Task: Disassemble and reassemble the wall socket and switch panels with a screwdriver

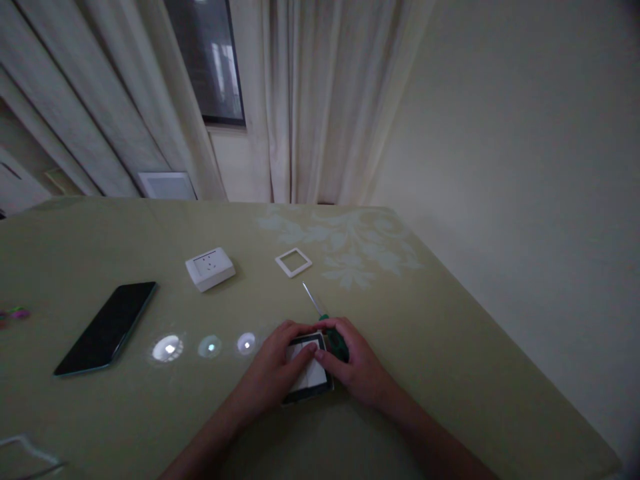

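Near the table's front, a white wall switch panel (311,377) with a dark border lies between my two hands. My left hand (274,365) grips its left and far side, the thumb pressed on the white face. On the other side my right hand (357,367) holds the far right corner, its thumb meeting the left one. A screwdriver (336,341) with a green handle lies against my right hand, which partly covers it; the metal shaft points away. Beyond its tip sits a thin white square frame (294,263). My fingers hide much of the panel's edges.
A white socket box (211,269) rests farther back on the table (425,400). To the left lies a black phone or tablet (107,328). A pale cable (33,450) shows at the lower left. A wall (540,167) runs along the right edge, curtains (325,100) behind.
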`<state>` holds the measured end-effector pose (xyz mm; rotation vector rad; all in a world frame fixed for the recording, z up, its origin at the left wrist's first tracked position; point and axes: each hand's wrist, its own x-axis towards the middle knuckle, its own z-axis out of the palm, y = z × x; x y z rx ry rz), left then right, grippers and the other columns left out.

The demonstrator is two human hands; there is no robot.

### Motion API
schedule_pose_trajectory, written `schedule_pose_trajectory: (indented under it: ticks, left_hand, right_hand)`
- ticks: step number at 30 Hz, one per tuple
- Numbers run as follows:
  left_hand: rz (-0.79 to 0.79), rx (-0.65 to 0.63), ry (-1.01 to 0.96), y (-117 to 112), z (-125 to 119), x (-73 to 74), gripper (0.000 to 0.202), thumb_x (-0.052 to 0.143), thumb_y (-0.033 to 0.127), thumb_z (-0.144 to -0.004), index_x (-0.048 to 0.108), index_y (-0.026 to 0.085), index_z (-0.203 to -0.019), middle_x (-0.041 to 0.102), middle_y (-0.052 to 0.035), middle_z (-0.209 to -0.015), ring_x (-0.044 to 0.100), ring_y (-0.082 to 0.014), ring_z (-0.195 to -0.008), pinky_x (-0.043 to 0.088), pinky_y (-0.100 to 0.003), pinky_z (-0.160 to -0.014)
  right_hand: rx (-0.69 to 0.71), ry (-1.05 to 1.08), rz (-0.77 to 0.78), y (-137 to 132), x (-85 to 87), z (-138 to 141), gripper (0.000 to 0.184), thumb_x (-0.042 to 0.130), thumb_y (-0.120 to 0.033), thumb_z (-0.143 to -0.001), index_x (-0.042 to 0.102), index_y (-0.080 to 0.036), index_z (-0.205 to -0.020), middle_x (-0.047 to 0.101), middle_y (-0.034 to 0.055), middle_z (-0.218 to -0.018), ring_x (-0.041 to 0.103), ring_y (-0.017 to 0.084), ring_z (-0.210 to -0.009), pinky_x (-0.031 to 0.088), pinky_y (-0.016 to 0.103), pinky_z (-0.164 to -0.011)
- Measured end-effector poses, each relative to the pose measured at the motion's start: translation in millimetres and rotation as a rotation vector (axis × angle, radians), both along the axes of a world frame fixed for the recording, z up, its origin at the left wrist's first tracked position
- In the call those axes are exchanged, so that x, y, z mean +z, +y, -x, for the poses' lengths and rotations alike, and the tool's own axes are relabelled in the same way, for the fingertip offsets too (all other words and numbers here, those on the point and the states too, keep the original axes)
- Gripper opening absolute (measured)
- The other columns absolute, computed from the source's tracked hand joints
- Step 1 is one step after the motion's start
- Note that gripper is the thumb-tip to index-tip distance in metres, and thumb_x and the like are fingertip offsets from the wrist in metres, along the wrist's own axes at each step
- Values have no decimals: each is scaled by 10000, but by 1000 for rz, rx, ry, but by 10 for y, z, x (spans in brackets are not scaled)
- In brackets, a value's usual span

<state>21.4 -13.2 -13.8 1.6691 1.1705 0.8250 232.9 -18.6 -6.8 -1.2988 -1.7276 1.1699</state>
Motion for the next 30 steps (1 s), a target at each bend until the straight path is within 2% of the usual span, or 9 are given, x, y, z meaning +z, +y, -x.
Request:
schedule_pose_trajectory:
  ticks: [10,18,25,30]
  left_hand:
    - [37,-54,-71,-15,61,-6,355,660,368,-1001,756,287,-1333,756,-73,-1182,720,-278,-1084,580,-384,-944]
    - [96,-116,-104,40,99,-2,361,673,422,-1001,744,260,-1316,765,-85,-1224,726,-287,-1121,587,-381,-950]
    - [82,-111,-92,58,101,29,335,681,406,-987,762,261,-1278,776,-74,-1181,735,-274,-1086,599,-377,-953]
    - [75,-106,-79,60,97,25,343,682,415,-986,760,258,-1281,776,-72,-1186,735,-278,-1105,596,-384,-968]
  right_hand:
    - [-8,19,43,-5,-20,-17,386,749,-404,-945,675,-243,-1288,692,88,-1302,647,289,-1237,484,450,-1109]
    - [-31,30,65,-13,-42,-1,392,741,-411,-941,658,-246,-1285,694,93,-1307,652,297,-1235,495,475,-1111]
    - [-5,22,91,-22,-1,5,366,709,-425,-976,638,-261,-1295,705,87,-1306,663,297,-1245,528,459,-1083]
    - [24,12,72,-5,30,6,374,696,-426,-989,625,-248,-1310,699,97,-1326,660,301,-1258,500,470,-1117]
